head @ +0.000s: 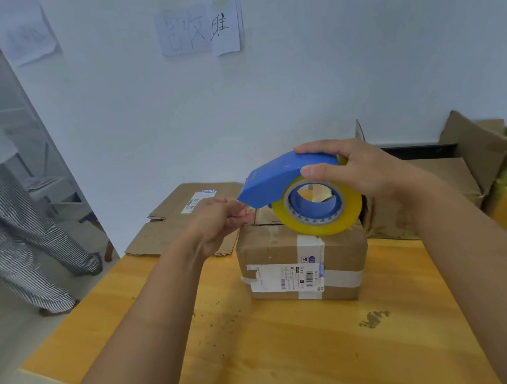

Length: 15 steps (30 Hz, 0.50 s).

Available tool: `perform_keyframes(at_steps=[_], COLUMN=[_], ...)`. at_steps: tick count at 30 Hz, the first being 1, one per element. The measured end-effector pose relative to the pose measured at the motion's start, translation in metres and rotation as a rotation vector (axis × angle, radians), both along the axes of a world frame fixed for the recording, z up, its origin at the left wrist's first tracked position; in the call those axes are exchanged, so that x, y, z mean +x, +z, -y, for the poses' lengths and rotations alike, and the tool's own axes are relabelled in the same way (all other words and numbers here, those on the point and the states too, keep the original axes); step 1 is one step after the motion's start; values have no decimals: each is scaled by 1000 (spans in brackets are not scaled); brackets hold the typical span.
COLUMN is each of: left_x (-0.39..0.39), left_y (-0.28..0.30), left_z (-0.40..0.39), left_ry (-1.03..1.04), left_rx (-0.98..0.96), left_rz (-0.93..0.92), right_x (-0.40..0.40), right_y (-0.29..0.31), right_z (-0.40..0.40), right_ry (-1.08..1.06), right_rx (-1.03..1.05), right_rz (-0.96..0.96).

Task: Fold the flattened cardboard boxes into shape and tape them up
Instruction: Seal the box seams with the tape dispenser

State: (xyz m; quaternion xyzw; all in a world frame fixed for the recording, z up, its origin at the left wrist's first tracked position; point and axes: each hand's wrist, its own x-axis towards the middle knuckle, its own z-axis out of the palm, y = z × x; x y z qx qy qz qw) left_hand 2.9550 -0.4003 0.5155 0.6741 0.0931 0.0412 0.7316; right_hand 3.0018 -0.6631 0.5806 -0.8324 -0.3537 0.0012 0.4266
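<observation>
A small brown cardboard box (302, 259) with a white shipping label and strips of pale tape stands upright on the yellow wooden table (296, 346), near its far half. Over the box's top, the right hand (361, 169) grips a blue plastic tape dispenser (279, 179), fingers curled over its hood and thumb on its near side. The dispenser's yellowish roll of clear tape (318, 209) rests on the box's upper right edge. The left hand (220, 221) is at the box's top left corner, just beside the dispenser's nose, its fingers bent and pinched together there; whether they hold the tape end cannot be told. Flattened brown cardboard sheets (178, 217) lie behind the box at the table's far left. More folded brown boxes (482, 170) are stacked on the right. A person in striped trousers (11, 234) stands at the left.
</observation>
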Motion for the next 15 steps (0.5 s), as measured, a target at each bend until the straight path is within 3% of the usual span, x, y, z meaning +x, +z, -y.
perform_keyframes(at_steps=[15], left_x=[10], left_y=[-18], left_z=[-30], left_ry=[-10], left_rx=[-48], left_rz=[-24], right_x=[6], right_y=[5], right_z=[5], right_ry=[1], right_rx=[-58], right_rz=[13])
